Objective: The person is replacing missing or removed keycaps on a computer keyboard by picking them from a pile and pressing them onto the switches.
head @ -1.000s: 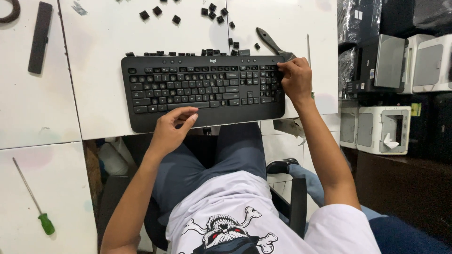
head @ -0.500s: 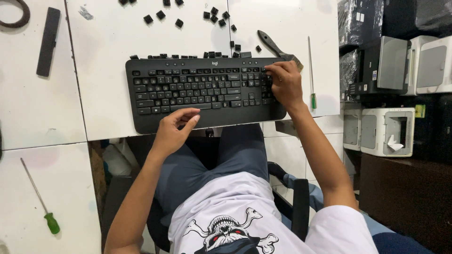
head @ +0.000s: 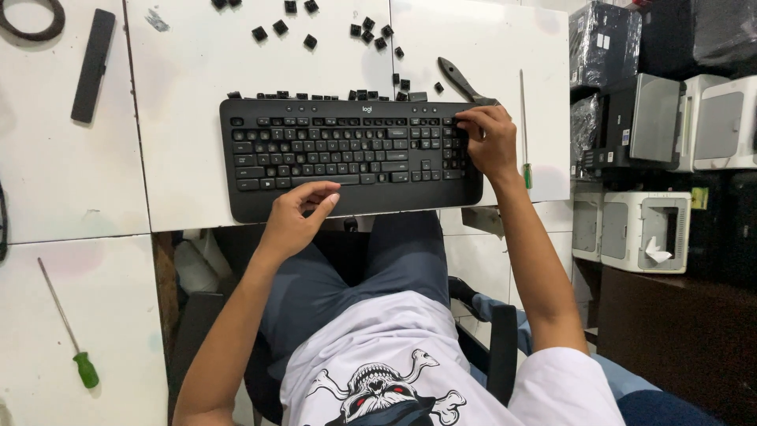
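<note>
A green-handled screwdriver point(head: 65, 327) lies well to the lower left of the black keyboard point(head: 347, 158). The left hand point(head: 296, 217) rests loosely curled at the keyboard's front edge, fingers touching its palm rest, holding nothing. Loose black keycaps point(head: 367, 30) are scattered on the white table point(head: 197, 87) above the keyboard. The right hand point(head: 489, 142) presses bent fingers onto the keyboard's right-end keys; whether it grips anything I cannot tell.
</note>
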